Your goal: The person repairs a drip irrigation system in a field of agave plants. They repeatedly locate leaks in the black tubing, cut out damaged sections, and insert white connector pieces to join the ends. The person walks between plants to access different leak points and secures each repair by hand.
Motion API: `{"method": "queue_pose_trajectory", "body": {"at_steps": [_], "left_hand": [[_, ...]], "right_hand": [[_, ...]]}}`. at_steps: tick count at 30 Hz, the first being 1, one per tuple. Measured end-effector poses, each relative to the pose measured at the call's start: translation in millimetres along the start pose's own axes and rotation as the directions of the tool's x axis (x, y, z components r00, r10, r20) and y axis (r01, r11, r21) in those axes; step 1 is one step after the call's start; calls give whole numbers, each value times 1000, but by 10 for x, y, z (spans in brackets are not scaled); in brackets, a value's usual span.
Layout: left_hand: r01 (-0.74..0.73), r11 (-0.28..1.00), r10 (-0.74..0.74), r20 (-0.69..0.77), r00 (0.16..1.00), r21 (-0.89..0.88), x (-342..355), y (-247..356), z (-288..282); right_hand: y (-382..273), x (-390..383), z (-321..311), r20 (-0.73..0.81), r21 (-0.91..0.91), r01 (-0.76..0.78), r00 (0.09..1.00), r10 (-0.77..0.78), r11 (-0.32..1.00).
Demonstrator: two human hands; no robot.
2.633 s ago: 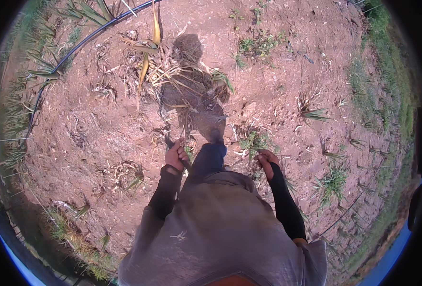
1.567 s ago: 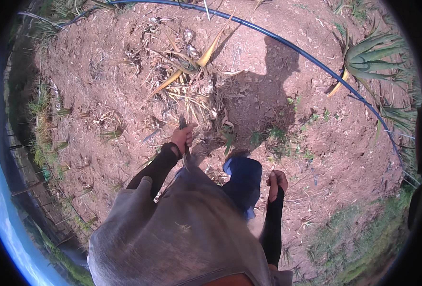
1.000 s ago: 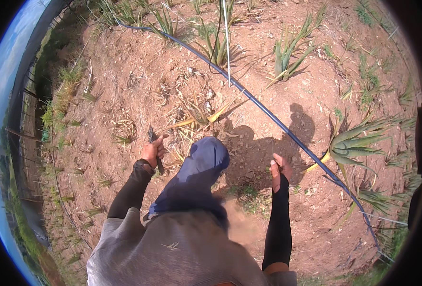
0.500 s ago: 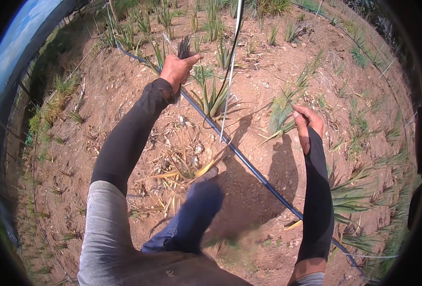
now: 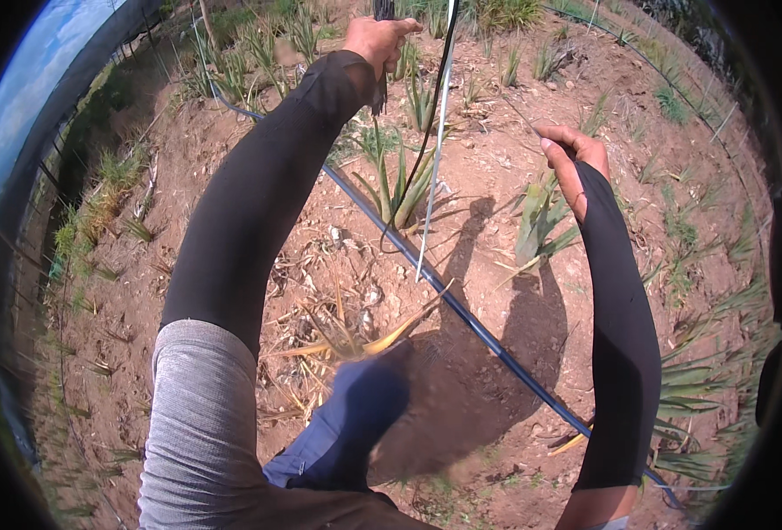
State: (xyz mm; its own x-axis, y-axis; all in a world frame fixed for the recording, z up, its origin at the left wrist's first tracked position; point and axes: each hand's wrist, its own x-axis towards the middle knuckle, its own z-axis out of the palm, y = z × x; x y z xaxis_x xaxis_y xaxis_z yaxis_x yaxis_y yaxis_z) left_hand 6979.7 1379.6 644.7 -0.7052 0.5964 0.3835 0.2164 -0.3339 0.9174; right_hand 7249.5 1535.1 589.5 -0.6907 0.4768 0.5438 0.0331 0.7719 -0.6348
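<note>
Stretched out far ahead, my left hand [image 5: 375, 44] is closed around a bundle of thin dark strips [image 5: 379, 95], its index finger pointing to the right. My right hand [image 5: 577, 155] pinches one thin dark strand [image 5: 522, 113] between thumb and fingertips, the strand slanting up and left. Between the hands hang a thin white line [image 5: 435, 168] and a black thin tube [image 5: 424, 146], running down to a dark hose on the ground [image 5: 479, 329]. A spiky green plant [image 5: 395, 190] grows beside the hose, and another broad-leaved one [image 5: 537, 221] stands below my right hand.
Dry reddish soil slopes all around, with rows of spiky plants at the back and right. Yellowed leaves [image 5: 395, 334] and dry litter lie near my leg [image 5: 347, 415]. A second dark hose [image 5: 647, 57] curves along the far right.
Both my hands have moved farther ahead, the left one also to the right with its bundle. A thin strand now shows clearly in my right hand's pinch.
</note>
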Motion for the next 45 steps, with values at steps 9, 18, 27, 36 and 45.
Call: {"method": "queue_pose_trajectory", "body": {"at_steps": [9,18,27,36,45], "left_hand": [[48,998,-42,178,983,-29,322,24,-61],[49,921,72,294,953,-386,520,-120,108],[-191,898,262,131,956,-397,312,-70,207],[-754,627,771,-296,564,197,197,-99,481],[-736,625,778,-284,561,260,53,-84,552]], "right_hand": [[-39,903,51,-10,-98,236,971,-238,967],[-461,1655,356,74,-91,572,820,-567,815],[-614,1736,332,1,-289,486,862,-508,825],[-1242,1211,374,-18,-61,506,861,-508,860],[-1173,1269,445,-38,3,497,867,-496,868]]}}
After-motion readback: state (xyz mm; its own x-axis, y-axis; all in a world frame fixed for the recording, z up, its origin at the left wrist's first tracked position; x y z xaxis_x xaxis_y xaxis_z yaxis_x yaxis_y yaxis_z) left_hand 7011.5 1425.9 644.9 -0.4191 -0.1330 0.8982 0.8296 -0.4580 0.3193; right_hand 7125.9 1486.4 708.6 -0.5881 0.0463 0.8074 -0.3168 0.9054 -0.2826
